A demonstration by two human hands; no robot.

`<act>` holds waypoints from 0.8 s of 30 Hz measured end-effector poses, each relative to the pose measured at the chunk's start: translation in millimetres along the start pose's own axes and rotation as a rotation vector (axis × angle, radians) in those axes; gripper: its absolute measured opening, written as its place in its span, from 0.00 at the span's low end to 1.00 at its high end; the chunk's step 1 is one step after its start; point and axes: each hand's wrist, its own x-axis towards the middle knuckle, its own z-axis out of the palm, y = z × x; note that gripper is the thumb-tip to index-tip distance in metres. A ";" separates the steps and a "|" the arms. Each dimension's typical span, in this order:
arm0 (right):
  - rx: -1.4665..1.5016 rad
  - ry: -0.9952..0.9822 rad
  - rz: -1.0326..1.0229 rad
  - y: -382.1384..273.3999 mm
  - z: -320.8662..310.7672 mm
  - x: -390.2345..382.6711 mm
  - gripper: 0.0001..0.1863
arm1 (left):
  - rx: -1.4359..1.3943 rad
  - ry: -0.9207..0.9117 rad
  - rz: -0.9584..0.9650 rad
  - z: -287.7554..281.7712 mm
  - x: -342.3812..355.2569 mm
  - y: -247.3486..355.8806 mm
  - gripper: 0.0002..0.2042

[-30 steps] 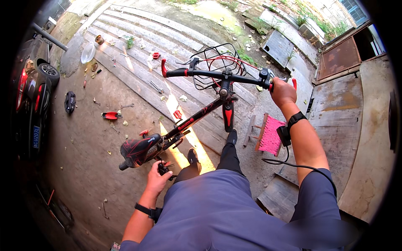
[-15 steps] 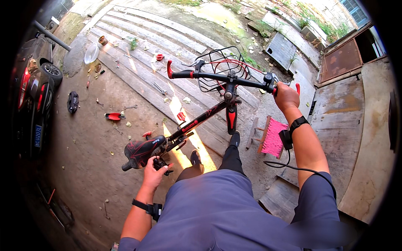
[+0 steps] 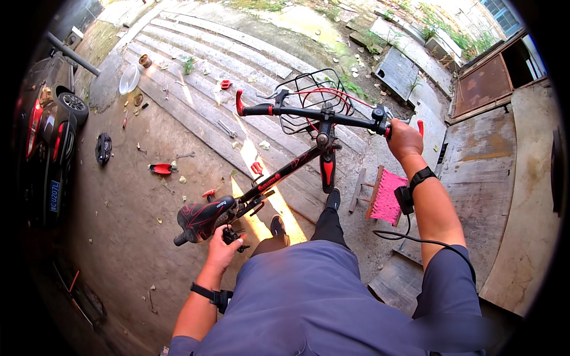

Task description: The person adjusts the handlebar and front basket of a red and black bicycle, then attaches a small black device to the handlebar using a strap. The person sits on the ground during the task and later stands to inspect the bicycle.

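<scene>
A small black and red bicycle [image 3: 282,173] stands in front of me, its handlebar [image 3: 350,120] turned across the view and a black wire basket [image 3: 297,89] at its front. My right hand [image 3: 406,140] is wrapped round the right handlebar grip, beside the brake lever. Just below the black saddle [image 3: 205,215], my left hand [image 3: 221,249] has its fingers closed on a dark bicycle part [image 3: 230,235]. The exact kind of that part cannot be made out. The rear of the bicycle is largely hidden under the saddle.
Spanners [image 3: 225,129], a black and red saddle-like piece [image 3: 162,169] and a dark oblong case [image 3: 104,148] lie on the ground to the left. A white tub [image 3: 129,79] stands farther off. A pink woven stool [image 3: 389,194] is at my right. A parked dark car [image 3: 50,142] borders the left.
My left hand has shifted slightly right and down with the dark part. The handlebar has dropped a little toward me; my right hand keeps its grip.
</scene>
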 end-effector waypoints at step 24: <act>0.176 -0.098 -0.267 23.4 -13.6 6.7 0.22 | 0.072 0.053 -0.012 93.6 -3.5 13.7 0.28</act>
